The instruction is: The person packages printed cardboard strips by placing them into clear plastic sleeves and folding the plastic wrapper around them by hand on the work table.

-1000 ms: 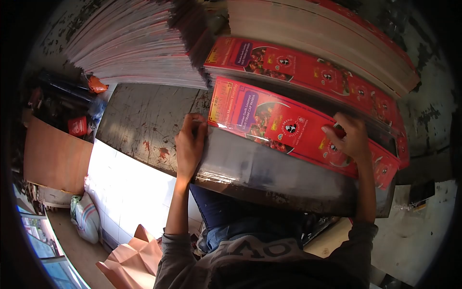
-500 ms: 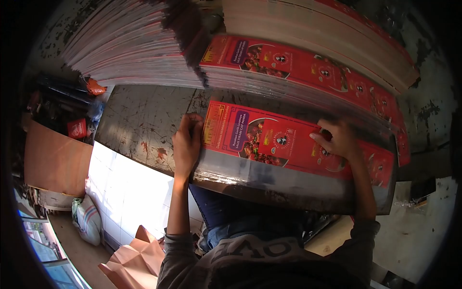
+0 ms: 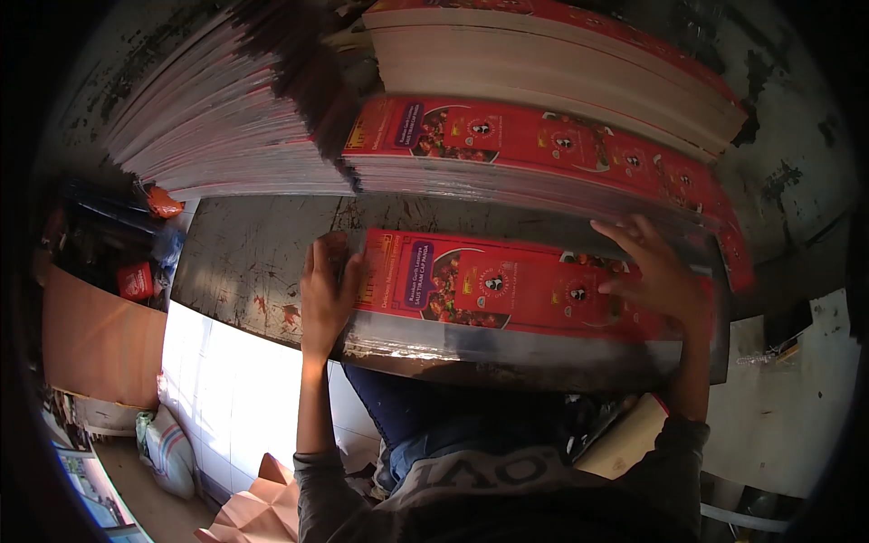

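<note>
Red printed strip (image 3: 534, 297) is lying along the near side of the worktable (image 3: 244, 258). We are resting our left hand (image 3: 327, 294) at its left end; we cannot tell whether that hand is gripping it. We are holding our right hand (image 3: 661, 279) over its right part, fingers apart. 3 stacks (image 3: 520, 136) are standing on the far side.

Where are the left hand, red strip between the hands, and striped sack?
Left hand (image 3: 326, 297): head view, middle of the hand.
Red strip (image 3: 536, 288): head view, printed face.
Striped sack (image 3: 170, 452): head view, striped side.
</note>
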A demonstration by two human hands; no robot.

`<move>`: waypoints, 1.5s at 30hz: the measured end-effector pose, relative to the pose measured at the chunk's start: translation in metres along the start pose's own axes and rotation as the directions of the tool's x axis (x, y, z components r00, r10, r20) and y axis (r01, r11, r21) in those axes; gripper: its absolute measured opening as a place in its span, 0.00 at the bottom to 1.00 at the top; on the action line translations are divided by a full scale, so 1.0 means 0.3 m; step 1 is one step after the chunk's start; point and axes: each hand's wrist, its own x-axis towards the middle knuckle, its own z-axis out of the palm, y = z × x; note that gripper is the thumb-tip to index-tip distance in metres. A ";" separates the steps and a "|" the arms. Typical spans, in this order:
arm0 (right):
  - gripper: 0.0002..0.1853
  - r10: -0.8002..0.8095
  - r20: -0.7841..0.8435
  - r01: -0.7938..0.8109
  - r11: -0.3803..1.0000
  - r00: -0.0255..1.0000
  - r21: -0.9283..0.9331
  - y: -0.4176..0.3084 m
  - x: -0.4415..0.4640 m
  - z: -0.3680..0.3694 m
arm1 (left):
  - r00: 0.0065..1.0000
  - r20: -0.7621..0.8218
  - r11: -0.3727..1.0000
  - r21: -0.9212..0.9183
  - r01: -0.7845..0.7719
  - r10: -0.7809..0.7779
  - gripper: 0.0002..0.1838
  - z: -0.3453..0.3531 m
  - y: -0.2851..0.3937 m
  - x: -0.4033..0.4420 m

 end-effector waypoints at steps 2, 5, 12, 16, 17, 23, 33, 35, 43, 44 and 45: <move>0.38 -0.030 -0.122 0.027 0.999 0.992 -0.024 0.073 -0.083 0.006 | 0.994 0.049 0.994 0.034 -0.102 0.100 0.17 -0.014 0.031 0.016; 0.35 0.176 -0.237 -0.160 0.983 0.955 0.086 0.169 -0.192 0.047 | 0.969 0.139 0.978 0.007 -0.207 0.204 0.21 0.002 0.040 0.032; 0.33 0.218 -0.449 -0.295 0.949 0.867 -0.108 0.308 -0.296 0.169 | 0.888 0.398 0.935 0.161 -0.316 0.231 0.30 0.024 0.046 0.049; 0.34 0.173 -0.510 -0.284 0.947 0.843 -0.149 0.310 -0.288 0.186 | 0.894 0.333 0.924 0.135 -0.359 0.299 0.29 0.030 0.032 0.047; 0.34 0.173 -0.507 -0.284 0.947 0.844 -0.149 0.308 -0.288 0.184 | 0.893 0.329 0.922 0.132 -0.365 0.307 0.29 0.032 0.029 0.047; 0.35 0.182 -0.515 -0.349 0.903 0.838 -0.249 0.295 -0.288 0.187 | 0.906 0.298 0.919 0.167 -0.358 0.299 0.27 0.032 0.038 0.050; 0.34 0.165 -0.529 -0.305 0.934 0.833 -0.187 0.296 -0.291 0.180 | 0.921 0.257 0.920 0.185 -0.346 0.294 0.24 0.030 0.030 0.044; 0.32 0.168 -0.511 -0.260 0.959 0.843 -0.114 0.307 -0.291 0.179 | 0.915 0.234 0.910 0.182 -0.372 0.328 0.22 0.028 0.033 0.043; 0.27 0.131 -0.555 -0.219 0.971 0.821 -0.095 0.288 -0.286 0.181 | 0.939 0.263 0.970 -0.154 -0.186 0.222 0.09 0.045 -0.010 0.060; 0.26 0.140 -0.574 -0.200 0.979 0.807 -0.042 0.287 -0.286 0.182 | 0.934 0.268 0.967 -0.159 -0.197 0.235 0.08 0.046 -0.008 0.063; 0.26 0.145 -0.576 -0.204 0.978 0.805 -0.040 0.289 -0.289 0.185 | 0.932 0.271 0.966 -0.161 -0.200 0.238 0.08 0.047 -0.010 0.062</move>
